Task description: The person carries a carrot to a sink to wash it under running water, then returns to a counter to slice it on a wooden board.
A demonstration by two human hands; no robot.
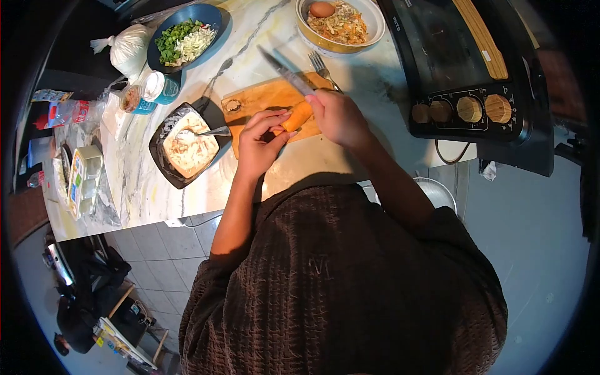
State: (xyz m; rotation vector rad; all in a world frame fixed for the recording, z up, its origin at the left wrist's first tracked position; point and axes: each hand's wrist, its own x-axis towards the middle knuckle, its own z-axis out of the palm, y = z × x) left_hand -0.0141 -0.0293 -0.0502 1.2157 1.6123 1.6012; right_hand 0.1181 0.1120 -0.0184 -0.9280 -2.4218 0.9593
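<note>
An orange carrot piece (298, 117) is over the wooden cutting board (262, 95), with the fingers of my left hand (262, 139) closed around its left end. My right hand (339, 117) is wrapped round the handle of a knife (284, 72), whose blade points up and to the left above the board. The right hand is close to the carrot's right end. A fork (322, 69) lies at the board's upper right edge. Left of the board stands a dark square bowl (160, 167) with a creamy white mixture and a spoon (214, 131) in it.
A blue bowl (219, 25) of chopped greens, a tied white bag (129, 51) and jars (164, 88) stand at the upper left. At the top is a bowl (356, 46) with an egg. A black oven (453, 81) stands right; an egg carton (86, 178) lies left.
</note>
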